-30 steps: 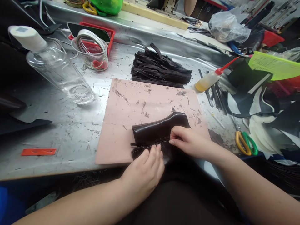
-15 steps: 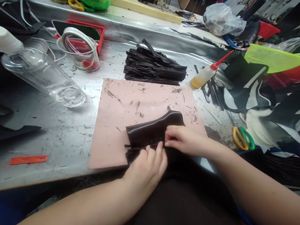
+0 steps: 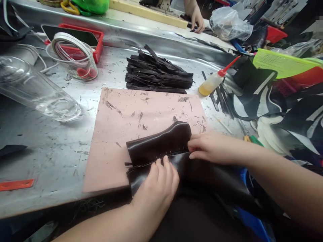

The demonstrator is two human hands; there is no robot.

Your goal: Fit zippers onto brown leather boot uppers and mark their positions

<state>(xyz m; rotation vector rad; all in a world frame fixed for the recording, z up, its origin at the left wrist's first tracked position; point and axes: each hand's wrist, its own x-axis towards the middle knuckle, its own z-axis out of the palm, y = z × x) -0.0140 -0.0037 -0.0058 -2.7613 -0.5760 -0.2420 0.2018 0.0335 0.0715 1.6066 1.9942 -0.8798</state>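
A glossy dark brown leather boot upper (image 3: 158, 139) lies partly on a pink mat (image 3: 108, 134), its near part draping over the table edge toward me. A dark zipper strip (image 3: 130, 164) runs along the join between its two leather parts, its end poking out at the left. My left hand (image 3: 158, 183) rests on the near leather, fingers stretched out, fingertips at the seam. Farther right on the same seam, my right hand (image 3: 202, 148) pinches the leather edge between thumb and curled fingers. Small pale marks show beside the join.
Behind the mat lies a pile of black zippers (image 3: 158, 75). A red-tipped bottle (image 3: 210, 83) stands right of it. Left are a clear bottle (image 3: 42, 94) and a red basket (image 3: 99, 45). Scissors (image 3: 253, 139) and cut pieces lie right. Across the table is another person's hand (image 3: 197, 21).
My right hand has moved right along the seam, away from my left hand, baring more of the join. Another person's hand has come into view at the back. The whole view has shifted slightly.
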